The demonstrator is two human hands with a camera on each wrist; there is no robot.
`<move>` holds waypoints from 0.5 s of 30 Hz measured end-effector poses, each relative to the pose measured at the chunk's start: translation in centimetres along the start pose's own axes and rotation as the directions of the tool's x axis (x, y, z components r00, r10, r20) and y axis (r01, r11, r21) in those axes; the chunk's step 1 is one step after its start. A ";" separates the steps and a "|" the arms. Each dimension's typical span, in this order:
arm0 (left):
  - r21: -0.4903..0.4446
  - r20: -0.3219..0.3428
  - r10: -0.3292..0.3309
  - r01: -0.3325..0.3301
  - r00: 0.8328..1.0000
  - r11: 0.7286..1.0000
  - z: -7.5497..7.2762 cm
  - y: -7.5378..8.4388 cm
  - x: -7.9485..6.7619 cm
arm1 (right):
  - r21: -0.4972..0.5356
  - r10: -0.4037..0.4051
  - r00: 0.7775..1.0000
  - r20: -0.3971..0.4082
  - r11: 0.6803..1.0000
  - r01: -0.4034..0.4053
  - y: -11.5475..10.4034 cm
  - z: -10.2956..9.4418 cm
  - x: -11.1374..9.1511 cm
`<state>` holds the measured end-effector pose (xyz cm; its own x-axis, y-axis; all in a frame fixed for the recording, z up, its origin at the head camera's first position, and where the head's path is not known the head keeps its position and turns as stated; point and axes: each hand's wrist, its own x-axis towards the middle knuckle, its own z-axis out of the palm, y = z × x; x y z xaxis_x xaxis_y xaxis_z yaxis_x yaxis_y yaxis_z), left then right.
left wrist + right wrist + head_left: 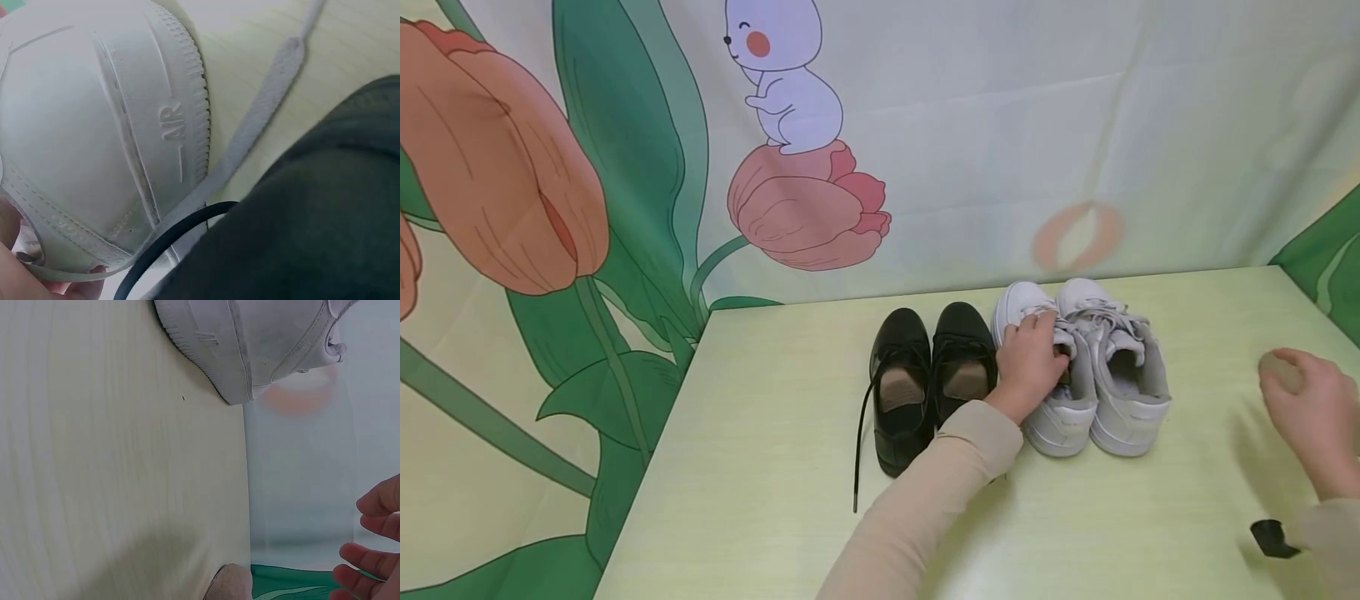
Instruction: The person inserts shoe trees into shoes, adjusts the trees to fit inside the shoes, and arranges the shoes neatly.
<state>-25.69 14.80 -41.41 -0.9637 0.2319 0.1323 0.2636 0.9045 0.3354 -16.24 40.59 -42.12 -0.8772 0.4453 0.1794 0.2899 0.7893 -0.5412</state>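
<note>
A pair of white sneakers stands at the table's back, toes toward the backdrop. My left hand (1032, 360) holds the left white sneaker (1060, 429) at its laces and opening, with fingers curled over the upper. In the left wrist view, fingertips (87, 287) show beside a flat white lace (265, 100) that trails across the shoe's side. The right white sneaker (1129, 425) sits close alongside. My right hand (1311, 408) is raised off to the right, loosely curved, with a gap between thumb and fingers and nothing held.
A pair of black lace-up shoes (901, 333) stands just left of the sneakers, one lace hanging onto the pale table (760, 433). Behind the table hangs a printed fabric backdrop (955, 125). A small black piece (1273, 539) shows by the right sleeve.
</note>
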 end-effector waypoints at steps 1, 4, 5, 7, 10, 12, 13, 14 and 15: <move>0.006 -0.002 -0.001 0.001 1.000 1.000 0.0 0.1 0.0 | 0.001 0.006 1.000 0.003 1.000 -0.006 0.2 0.0 0.1; 0.017 -0.010 -0.012 0.012 1.000 1.000 -0.2 0.2 -0.1 | 0.012 0.025 1.000 0.018 1.000 -0.025 1.3 0.4 0.7; 0.021 -0.015 -0.015 0.015 1.000 1.000 -0.2 0.3 -0.1 | 0.013 0.030 0.999 0.012 0.999 -0.030 2.0 0.8 1.0; 0.023 -0.021 -0.023 0.024 1.000 0.999 -0.3 0.4 -0.2 | 0.030 0.037 0.999 0.010 0.999 -0.037 3.5 1.5 1.6; 0.025 -0.031 -0.027 0.027 0.999 0.999 -0.2 0.4 -0.3 | 0.048 0.043 0.999 -0.011 0.998 -0.042 4.9 2.4 2.2; 0.023 -0.036 -0.022 0.023 0.999 0.999 -0.1 0.4 -0.3 | 0.064 0.042 0.999 -0.003 0.997 -0.042 4.6 2.1 2.0; 0.022 -0.037 -0.019 0.020 0.999 1.000 -0.1 0.3 -0.3 | 0.070 0.045 0.999 0.002 0.997 -0.045 4.1 1.8 1.8; 0.021 -0.037 -0.014 0.015 0.999 1.000 0.0 0.2 -0.3 | 0.070 0.043 0.999 -0.004 0.997 -0.043 3.5 1.6 1.5; 0.018 -0.037 -0.008 0.009 0.999 1.000 0.1 0.1 -0.3 | 0.074 0.043 0.999 -0.003 0.996 -0.043 2.8 1.2 1.2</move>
<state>-25.39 14.86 -41.47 -0.9637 0.2108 0.1640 0.2541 0.9127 0.3199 -16.89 42.82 -44.40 -0.8625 0.4806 0.1586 0.2983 0.7360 -0.6078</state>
